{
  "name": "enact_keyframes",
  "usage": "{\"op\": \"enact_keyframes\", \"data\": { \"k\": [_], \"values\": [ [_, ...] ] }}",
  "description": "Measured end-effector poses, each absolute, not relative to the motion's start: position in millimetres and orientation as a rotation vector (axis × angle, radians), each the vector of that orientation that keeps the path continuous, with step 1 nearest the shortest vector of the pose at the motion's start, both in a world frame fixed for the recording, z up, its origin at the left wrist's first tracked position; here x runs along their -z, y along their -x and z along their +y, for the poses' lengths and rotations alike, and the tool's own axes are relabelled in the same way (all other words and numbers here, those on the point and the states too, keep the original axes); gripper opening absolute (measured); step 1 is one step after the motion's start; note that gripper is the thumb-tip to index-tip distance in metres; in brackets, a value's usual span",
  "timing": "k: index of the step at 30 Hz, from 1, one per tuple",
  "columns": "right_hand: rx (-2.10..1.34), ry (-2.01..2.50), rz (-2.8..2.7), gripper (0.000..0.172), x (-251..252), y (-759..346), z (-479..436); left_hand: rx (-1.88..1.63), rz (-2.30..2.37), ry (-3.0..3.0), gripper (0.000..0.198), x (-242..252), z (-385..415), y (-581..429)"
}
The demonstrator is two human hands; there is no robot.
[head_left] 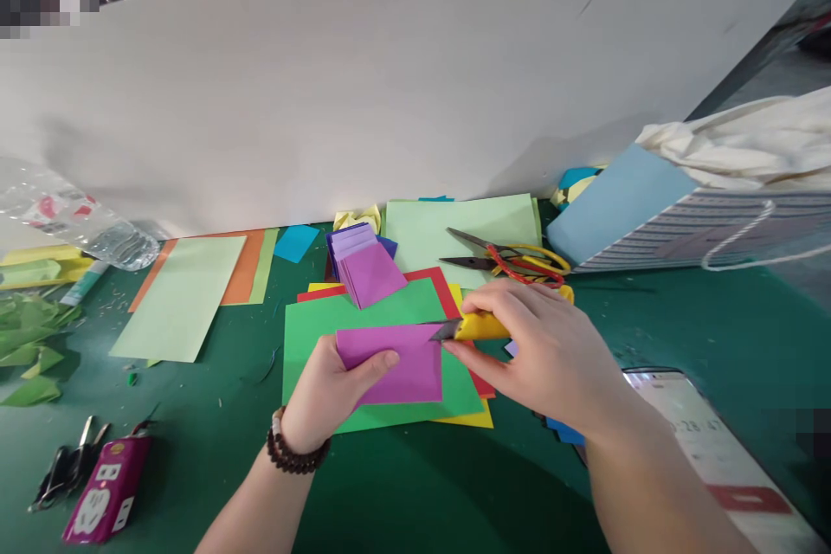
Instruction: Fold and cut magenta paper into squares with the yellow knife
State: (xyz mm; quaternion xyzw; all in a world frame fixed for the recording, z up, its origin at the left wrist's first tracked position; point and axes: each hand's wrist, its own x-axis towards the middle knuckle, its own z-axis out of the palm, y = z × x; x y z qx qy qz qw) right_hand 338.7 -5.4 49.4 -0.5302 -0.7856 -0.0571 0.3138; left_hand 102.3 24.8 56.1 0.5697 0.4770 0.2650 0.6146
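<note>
My left hand (pixel 344 381) grips a purple sheet of paper (pixel 409 368), thumb on top and fingers underneath. The paper is held over a green sheet (pixel 312 333). In my right hand (pixel 538 346) is a yellow utility knife (pixel 480 327), its grey blade touching the purple paper's upper right edge. Behind the paper lies a small stack of purple and lilac paper pieces (pixel 371 273). Red paper (pixel 441 281) and yellow paper (pixel 477 417) show from under the green sheet. Beyond my right hand, scissors (pixel 480 262) with red and yellow handles rest on pale green paper (pixel 447 229).
A striped paper bag (pixel 649 225) and a phone (pixel 714 441) are at right. To the left are a plastic bottle (pixel 84 212), pale green and orange sheets (pixel 188 294), green scraps (pixel 29 333) and a magenta box (pixel 107 489). A white partition (pixel 389 78) borders the table's back.
</note>
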Motion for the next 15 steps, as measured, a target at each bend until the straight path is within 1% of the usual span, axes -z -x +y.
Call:
{"op": "enact_keyframes", "data": {
  "k": [3,7,11,15],
  "values": [
    [0.152,1.350,-2.090,0.021,-50.7,-340.7,-5.7,-0.631,1.084,-1.306,0.035,-55.6,23.6,-102.9],
    [0.285,1.283,-2.082,0.016,-51.2,-339.4,-4.2,-0.658,1.105,-1.308,0.032,-57.1,23.0,-102.0],
    [0.399,1.219,-2.038,0.023,-51.0,-336.6,-2.6,-0.661,1.127,-1.318,0.031,-57.9,23.6,-97.2],
    [0.401,1.195,-2.003,0.026,-50.4,-335.0,-1.7,-0.658,1.121,-1.326,0.033,-58.2,24.1,-93.3]
  ]
}}
